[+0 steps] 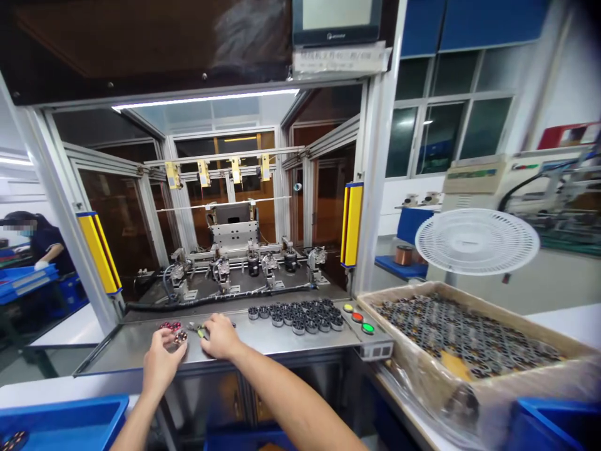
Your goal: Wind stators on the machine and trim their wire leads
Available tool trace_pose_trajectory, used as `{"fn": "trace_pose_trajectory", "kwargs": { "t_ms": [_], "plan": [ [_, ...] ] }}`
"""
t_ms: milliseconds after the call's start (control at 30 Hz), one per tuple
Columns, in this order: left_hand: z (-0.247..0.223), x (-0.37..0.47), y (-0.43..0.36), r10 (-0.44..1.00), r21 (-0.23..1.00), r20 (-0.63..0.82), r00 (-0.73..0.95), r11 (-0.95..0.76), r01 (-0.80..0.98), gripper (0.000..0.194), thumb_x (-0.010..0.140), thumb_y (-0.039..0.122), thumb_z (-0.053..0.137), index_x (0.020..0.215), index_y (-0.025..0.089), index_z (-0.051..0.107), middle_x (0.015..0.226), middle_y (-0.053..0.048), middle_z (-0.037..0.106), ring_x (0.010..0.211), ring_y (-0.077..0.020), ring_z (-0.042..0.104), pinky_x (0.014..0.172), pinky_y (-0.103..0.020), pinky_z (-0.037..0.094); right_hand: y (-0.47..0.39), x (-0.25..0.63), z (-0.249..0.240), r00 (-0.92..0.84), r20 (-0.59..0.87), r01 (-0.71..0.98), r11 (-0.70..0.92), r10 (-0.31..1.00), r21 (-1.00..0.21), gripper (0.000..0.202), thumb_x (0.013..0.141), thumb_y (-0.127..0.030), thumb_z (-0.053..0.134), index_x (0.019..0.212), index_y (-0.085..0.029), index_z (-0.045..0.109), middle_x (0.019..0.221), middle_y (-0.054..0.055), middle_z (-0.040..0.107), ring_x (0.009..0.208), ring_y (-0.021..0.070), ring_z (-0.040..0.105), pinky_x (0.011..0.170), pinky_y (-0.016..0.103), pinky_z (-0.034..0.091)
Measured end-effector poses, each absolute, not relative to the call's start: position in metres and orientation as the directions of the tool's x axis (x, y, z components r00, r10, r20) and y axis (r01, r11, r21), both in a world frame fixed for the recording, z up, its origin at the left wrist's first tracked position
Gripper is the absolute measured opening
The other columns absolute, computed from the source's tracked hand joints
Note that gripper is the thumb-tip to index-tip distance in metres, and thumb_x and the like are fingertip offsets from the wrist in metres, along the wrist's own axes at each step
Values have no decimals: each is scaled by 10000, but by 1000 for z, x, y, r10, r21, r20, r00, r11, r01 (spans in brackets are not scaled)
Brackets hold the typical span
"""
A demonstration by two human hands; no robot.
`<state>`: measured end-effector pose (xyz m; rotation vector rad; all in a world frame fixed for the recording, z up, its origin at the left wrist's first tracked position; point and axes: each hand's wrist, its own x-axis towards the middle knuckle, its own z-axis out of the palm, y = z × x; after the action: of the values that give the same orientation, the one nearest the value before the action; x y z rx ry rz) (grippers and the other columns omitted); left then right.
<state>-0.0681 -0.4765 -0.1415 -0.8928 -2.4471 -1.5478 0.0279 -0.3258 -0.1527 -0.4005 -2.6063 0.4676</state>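
Note:
My left hand (163,360) is closed on a small round copper-wound stator (180,338), pinched between thumb and fingers over the front of the metal bench. Just behind it lie red-and-dark round parts (169,326). My right hand (221,337) is wrapped round small pliers with green handles (202,332), their jaws pointing left toward the stator. The fingers cover part of the handles. Right of this hand, several black stator cores (300,315) stand grouped on the metal bench (126,347).
Behind the bench is a machine with several metal fixtures (221,275), flanked by yellow guards (352,225). Coloured buttons (357,317) sit at the right. A lined box (474,388) holds many cores beside a white fan (476,241). Blue bins (115,410) stand low; another person (44,241) is far left.

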Motion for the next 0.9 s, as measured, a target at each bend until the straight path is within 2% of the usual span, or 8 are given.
{"fn": "trace_pose_trajectory", "kwargs": {
  "t_ms": [200, 367, 433, 533, 600, 700, 800, 900],
  "plan": [
    [-140, -12, -539, 361, 862, 446, -819, 73, 502, 652, 704, 556, 669, 1197, 172, 486, 1117, -133, 695, 1012, -273, 720, 949, -430, 575, -334, 46, -131, -806, 482, 22, 831, 344, -556, 281, 887, -323, 668, 1099, -141, 635, 1224, 107, 611, 1184, 266, 553, 1035, 509, 433],
    [-137, 61, -600, 298, 835, 532, -793, -32, 549, 378, 761, 373, 747, 1090, 221, 637, 1268, -76, 615, 1069, -238, 700, 972, -338, 581, -392, 120, -127, -790, 532, -233, 653, 305, -721, 299, 861, -310, 642, 1103, -135, 647, 1116, 127, 654, 1023, 203, 617, 918, 341, 504],
    [-138, 83, -615, 317, 783, 604, -731, -64, 619, 297, 774, 259, 747, 1061, 260, 672, 1222, -46, 651, 1061, -221, 702, 932, -316, 606, -423, 161, -130, -828, 480, -300, 493, 291, -817, 295, 862, -379, 630, 1038, -145, 668, 948, 69, 680, 789, 144, 631, 738, 273, 527],
    [-142, 102, -624, 365, 744, 629, -687, -25, 668, 342, 745, 233, 768, 1074, 285, 689, 1097, -50, 729, 1002, -240, 720, 886, -351, 633, -463, 208, -131, -913, 234, -260, -34, 334, -965, 356, 735, -456, 768, 872, -140, 676, 702, -5, 618, 578, 80, 518, 567, 211, 436],
    [-146, 109, -623, 385, 777, 576, -722, 17, 629, 358, 711, 307, 797, 1054, 274, 698, 1026, -69, 753, 924, -262, 736, 831, -376, 652, -478, 222, -129, -943, 67, -160, -269, 326, -950, 401, 654, -475, 833, 765, -142, 639, 577, -54, 527, 489, 44, 411, 483, 184, 335],
    [-145, 119, -617, 418, 831, 500, -759, 17, 557, 354, 694, 378, 810, 1009, 253, 709, 967, -78, 766, 851, -261, 747, 782, -361, 661, -480, 226, -127, -952, -31, -95, -390, 305, -916, 427, 637, -486, 847, 670, -142, 597, 522, -59, 503, 444, 34, 388, 437, 182, 276],
    [-138, 131, -612, 432, 841, 516, -740, -87, 535, 376, 686, 354, 830, 1025, 260, 697, 937, -48, 772, 802, -225, 752, 742, -307, 662, -465, 230, -132, -972, 2, -131, -540, 233, -831, 401, 664, -447, 842, 597, -147, 584, 486, -52, 512, 401, 40, 401, 407, 184, 284],
    [-132, 143, -611, 409, 860, 507, -758, -179, 478, 481, 658, 326, 864, 1087, 274, 655, 936, -15, 773, 796, -200, 753, 718, -282, 661, -446, 238, -145, -990, 144, -104, -658, -6, -745, 382, 641, -400, 859, 536, -144, 596, 458, -37, 527, 369, 55, 434, 390, 193, 324]
  ]
}}
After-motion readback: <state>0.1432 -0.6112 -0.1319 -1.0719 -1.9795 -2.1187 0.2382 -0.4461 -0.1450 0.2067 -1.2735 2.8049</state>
